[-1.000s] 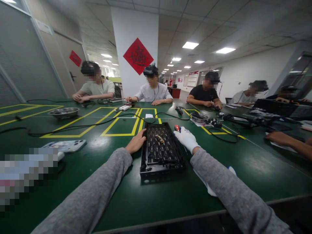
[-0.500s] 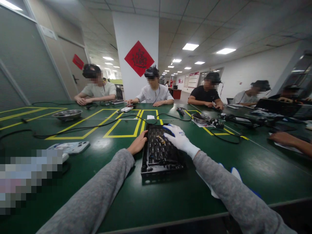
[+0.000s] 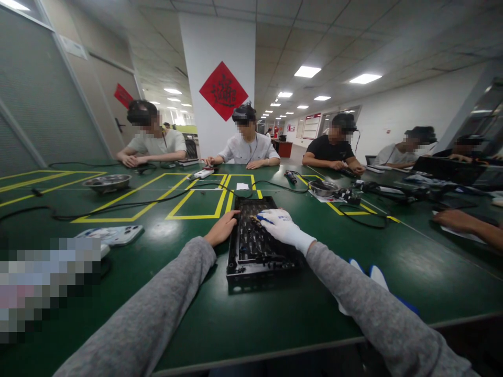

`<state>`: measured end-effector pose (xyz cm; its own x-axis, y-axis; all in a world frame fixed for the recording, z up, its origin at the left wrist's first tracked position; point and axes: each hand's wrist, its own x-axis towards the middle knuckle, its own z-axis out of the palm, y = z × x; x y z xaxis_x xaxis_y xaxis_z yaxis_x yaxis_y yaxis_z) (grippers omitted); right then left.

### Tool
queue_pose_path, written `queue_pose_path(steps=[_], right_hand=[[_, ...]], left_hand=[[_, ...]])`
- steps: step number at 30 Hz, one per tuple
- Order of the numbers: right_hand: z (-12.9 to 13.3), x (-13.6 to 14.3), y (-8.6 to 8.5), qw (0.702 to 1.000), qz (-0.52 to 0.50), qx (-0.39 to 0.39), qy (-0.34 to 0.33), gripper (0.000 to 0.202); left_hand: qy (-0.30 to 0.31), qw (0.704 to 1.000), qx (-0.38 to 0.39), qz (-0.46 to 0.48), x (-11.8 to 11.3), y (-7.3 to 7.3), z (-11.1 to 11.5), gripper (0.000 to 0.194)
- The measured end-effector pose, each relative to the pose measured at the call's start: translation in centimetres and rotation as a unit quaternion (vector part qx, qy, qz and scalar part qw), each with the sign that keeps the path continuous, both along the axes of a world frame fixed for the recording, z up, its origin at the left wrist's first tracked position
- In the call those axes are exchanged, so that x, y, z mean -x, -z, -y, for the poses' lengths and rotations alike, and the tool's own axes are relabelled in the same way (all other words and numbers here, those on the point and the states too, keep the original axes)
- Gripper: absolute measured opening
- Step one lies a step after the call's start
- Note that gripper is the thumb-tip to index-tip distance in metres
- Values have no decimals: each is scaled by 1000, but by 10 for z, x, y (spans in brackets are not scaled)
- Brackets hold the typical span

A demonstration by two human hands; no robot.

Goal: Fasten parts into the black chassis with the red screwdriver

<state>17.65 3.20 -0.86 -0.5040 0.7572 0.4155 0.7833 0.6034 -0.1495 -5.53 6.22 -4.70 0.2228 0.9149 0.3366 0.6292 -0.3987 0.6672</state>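
A black rectangular tray (image 3: 231,264) with rows of slots lies on the green table before me. My left hand (image 3: 223,228), bare, holds the tray's left wall, thumb side toward its inside. Over the middle of the tray is my right hand (image 3: 279,224) in a white glove with blue fingertips. Its fingers are closed on a small cluster of brass-coloured parts (image 3: 254,220), which they mostly cover. Small dark pieces lie along the tray's near end.
White-and-blue gloves (image 3: 379,277) lie right of my right forearm. A phone (image 3: 118,234) rests on the left. Metal bowls (image 3: 107,183), black cables (image 3: 157,201) and yellow tape lines (image 3: 192,217) are farther off. Several people sit around the table; a co-worker's hand (image 3: 451,220) is at right.
My right hand has moved left and slightly down, and its fingers have closed over the brass-coloured parts. My left hand stays at the tray's wall.
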Motion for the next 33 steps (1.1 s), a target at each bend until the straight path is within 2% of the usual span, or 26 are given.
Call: queue_pose_path(steps=[3, 6, 8, 12, 15, 19, 21, 23, 26, 30, 33], right_hand=[[3, -2, -5, 994, -105, 29, -18, 30], [7, -1, -10, 973, -208, 94, -24, 21], [11, 1, -15, 950, -274, 143, -50, 19], [25, 6, -28, 887, -380, 215, -150, 20], [34, 9, -36, 847, -419, 261, -198, 28], [40, 9, -38, 818, -387, 355, -235, 45], [40, 7, -35, 811, -342, 401, -252, 50], [40, 6, -31, 813, -295, 428, -262, 46], [42, 5, -27, 834, -252, 415, -263, 35], [44, 5, -26, 850, -221, 400, -262, 31], [45, 5, -25, 859, -205, 392, -260, 29]], left_hand=[[-4, 1000, 0, 0, 0, -1, 1, 49], [-5, 1000, 2, -5, 0, -2, 3, 49], [-10, 1000, 1, -9, 0, -2, 3, 49], [-14, 1000, 3, -2, 0, 1, 0, 51], [-18, 1000, 1, 8, -1, 2, -3, 52], [-22, 1000, -10, 16, -2, 2, -7, 52], [-24, 999, -15, 19, -2, 2, -8, 51], [-32, 999, -19, 18, -2, 3, -9, 51], [-70, 997, -15, 9, 0, 5, -10, 51], [-140, 990, 6, -26, 3, 7, -9, 52], [-135, 990, 2, -43, 4, 7, -9, 48]])
